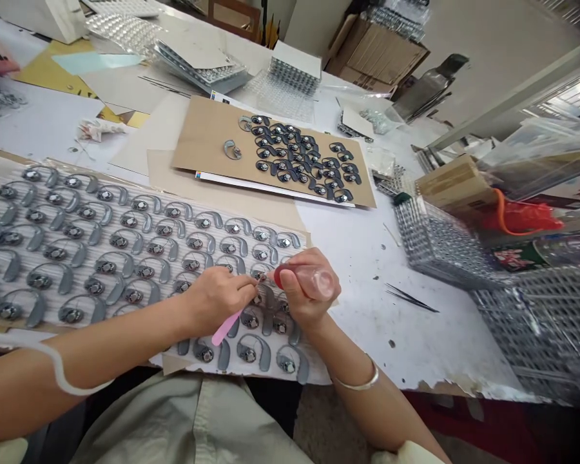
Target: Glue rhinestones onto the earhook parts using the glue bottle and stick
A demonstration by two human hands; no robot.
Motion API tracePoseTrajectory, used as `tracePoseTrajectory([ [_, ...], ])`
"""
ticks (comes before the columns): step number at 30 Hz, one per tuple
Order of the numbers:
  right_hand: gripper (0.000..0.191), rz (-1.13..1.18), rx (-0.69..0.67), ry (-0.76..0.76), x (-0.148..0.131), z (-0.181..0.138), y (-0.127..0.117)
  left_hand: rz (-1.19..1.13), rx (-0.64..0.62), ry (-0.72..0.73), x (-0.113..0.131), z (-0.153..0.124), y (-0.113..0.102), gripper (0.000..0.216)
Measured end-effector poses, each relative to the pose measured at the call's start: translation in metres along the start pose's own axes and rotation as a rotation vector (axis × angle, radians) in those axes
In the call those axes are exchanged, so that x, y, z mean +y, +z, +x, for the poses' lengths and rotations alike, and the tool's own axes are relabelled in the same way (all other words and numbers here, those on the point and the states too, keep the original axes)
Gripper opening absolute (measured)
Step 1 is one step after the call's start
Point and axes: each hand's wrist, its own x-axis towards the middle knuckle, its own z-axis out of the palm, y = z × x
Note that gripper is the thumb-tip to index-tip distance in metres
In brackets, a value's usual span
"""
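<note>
My left hand is closed around a slim tool with a flat pink handle; its tip, by my fingertips, is too small to make out. My right hand grips a small translucent squeeze bottle with a red top, tilted so that the top points left toward the fingers of my left hand. Both hands meet over rows of grey ear-hook earphone parts, each with a round, shiny open end. These parts lie on a ribbed white sheet, and my hands hide some of them.
Behind, a brown cardboard sheet carries many dark ear-hook parts. Black tweezers lie on the white table to the right. Stacked clear plastic trays line the right side. Further trays and a carton stand at the back.
</note>
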Motion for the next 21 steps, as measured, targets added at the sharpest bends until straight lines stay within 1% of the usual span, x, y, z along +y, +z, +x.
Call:
tracePoseTrajectory([
  [5,0.013,-0.015,-0.047,0.030,-0.0005,0.0003,0.0012,-0.005,0.007,0.001,-0.0002,-0.0009,0.0019,0.018],
  [16,0.013,-0.013,-0.027,0.109,0.0025,-0.0019,-0.0009,-0.034,0.027,-0.003,-0.0005,0.0001,-0.0003,0.018],
  [21,0.011,-0.020,-0.019,0.074,0.0015,-0.0006,-0.0017,-0.033,0.021,0.001,-0.0004,0.0004,-0.0017,0.016],
])
